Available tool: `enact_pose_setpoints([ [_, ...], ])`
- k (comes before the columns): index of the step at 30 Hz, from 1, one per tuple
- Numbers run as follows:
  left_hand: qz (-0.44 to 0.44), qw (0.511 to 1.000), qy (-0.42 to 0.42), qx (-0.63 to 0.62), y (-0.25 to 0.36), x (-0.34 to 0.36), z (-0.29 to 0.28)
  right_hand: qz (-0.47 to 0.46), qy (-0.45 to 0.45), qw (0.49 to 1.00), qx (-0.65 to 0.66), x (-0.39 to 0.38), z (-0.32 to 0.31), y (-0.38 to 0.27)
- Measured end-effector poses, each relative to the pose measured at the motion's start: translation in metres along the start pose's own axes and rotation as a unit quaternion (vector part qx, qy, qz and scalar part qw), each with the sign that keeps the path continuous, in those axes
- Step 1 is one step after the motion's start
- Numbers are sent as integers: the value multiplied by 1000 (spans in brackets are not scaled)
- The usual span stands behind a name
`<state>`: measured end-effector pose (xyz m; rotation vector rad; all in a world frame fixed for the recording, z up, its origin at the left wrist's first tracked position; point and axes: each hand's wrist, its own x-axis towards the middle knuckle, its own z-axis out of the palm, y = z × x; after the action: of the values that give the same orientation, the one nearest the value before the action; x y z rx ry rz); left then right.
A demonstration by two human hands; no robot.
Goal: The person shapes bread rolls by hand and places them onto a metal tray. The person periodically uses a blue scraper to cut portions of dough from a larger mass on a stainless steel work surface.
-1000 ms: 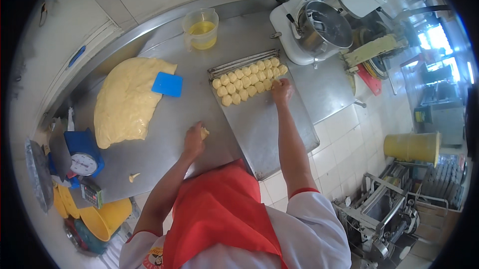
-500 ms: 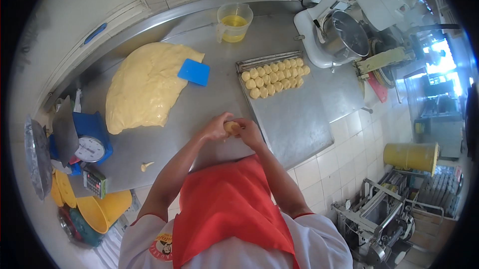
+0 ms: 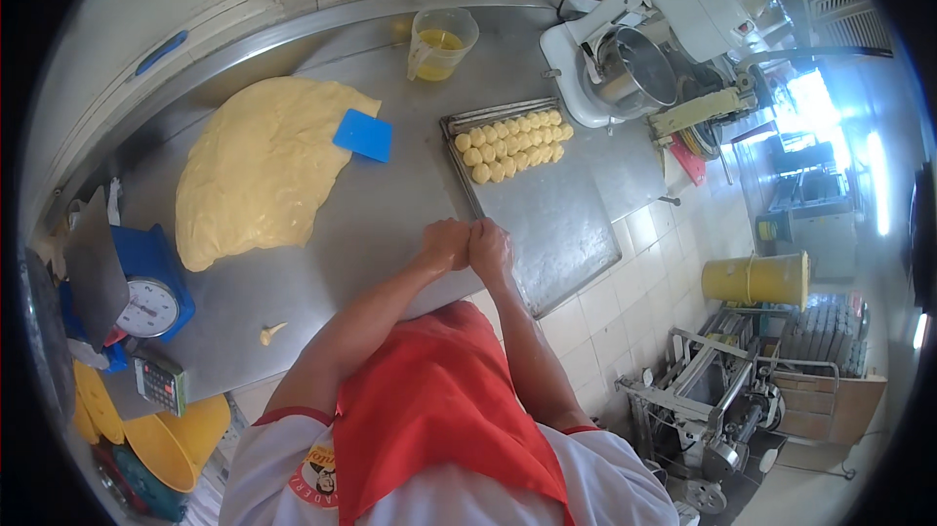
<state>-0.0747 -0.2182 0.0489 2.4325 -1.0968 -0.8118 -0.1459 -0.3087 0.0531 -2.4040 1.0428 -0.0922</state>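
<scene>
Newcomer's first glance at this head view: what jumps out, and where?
The big pale dough mass left of centre on the metal table, a blue scraper at its right edge. Then the red apron at bottom centre, with the left hand and right hand together just beyond it. Right of centre, dough balls line the tray's far end.

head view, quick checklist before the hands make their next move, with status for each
1. Hands brought together: ok, left hand and right hand meet near the tray's left edge.
2. Anything held: cannot tell, the fingers hide it.
3. Dough balls grouped in rows at the tray's far end: ok.
4. Blue scraper lying at the large dough's edge: ok.
5. Jug of yellow liquid upright: ok.
6. Scraps picked up: not ok, a dough scrap lies on the table.
</scene>
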Motion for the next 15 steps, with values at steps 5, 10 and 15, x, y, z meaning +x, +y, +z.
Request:
enact_pose_setpoints([
  [5,-164,984,-36,-67,-13,36,-19,-262,-310,890,210,15,-22,28],
  [10,-226,961,16,-157,-49,56,-24,-85,-269,795,537,48,-25,99],
  [15,-163,979,60,-101,-44,42,3,93,134,961,222,187,-43,183],
])
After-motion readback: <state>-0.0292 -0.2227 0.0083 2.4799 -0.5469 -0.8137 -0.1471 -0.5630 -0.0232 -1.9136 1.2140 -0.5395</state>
